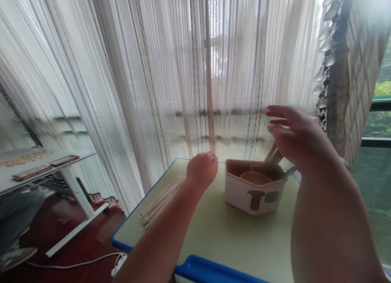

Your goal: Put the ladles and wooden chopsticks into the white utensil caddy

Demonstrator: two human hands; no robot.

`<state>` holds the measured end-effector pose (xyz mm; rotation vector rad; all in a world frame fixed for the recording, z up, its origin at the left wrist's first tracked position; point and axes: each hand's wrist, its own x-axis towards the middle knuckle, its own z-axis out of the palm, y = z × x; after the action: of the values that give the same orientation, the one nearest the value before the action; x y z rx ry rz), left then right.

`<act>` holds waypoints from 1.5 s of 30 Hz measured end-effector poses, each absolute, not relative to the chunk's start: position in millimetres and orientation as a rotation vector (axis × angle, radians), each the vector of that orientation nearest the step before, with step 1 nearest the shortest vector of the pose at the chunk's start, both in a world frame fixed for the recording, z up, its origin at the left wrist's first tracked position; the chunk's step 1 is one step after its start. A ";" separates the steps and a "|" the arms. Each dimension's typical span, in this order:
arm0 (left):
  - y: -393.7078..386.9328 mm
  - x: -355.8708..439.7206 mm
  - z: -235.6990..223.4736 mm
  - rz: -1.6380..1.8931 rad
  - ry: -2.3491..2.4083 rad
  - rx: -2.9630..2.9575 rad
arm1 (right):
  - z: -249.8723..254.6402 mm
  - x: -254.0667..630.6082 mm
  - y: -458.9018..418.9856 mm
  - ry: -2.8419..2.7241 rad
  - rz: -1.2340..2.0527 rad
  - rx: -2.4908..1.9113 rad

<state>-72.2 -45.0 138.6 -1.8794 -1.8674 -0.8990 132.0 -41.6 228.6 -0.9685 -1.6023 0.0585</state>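
My left hand point(202, 169) is curled closed over the middle of the pale table point(214, 230); anything inside its fingers is hidden. A bundle of thin pale sticks point(161, 200) lies beside my left forearm. To the right stands a white container point(236, 192) with a brown rim, dark marks on its front and inner compartments. A round tan cup or bowl point(255, 177) sits inside it. Brown handle-like pieces point(273, 154) rise from its back right. Above that corner my right hand point(293, 132) is raised, fingers apart, with nothing visible in them.
Sheer striped curtains point(159, 71) hang behind the table, which has a blue edge. At left, a white table point(70, 163) bears small pale pieces and two flat trays. A white power strip point(119, 264) and cable are on the red floor, near a person's shoe point(16, 256).
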 end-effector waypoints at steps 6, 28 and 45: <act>-58.5 -162.7 82.5 -0.452 -2.199 -1.604 | 210.1 58.7 -65.8 -1.771 -0.026 -0.856; -83.8 -180.4 22.4 -0.418 -2.240 -1.459 | 15.7 -27.2 -26.5 -2.213 0.354 -1.167; -90.1 -155.8 18.7 -0.872 -1.291 -1.800 | 35.3 -20.0 -34.1 -1.583 0.664 -0.770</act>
<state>-155.8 -90.1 18.7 -1.8003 -1.2905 -0.8716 -20.0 -34.1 35.3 -0.7699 -1.5835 0.6645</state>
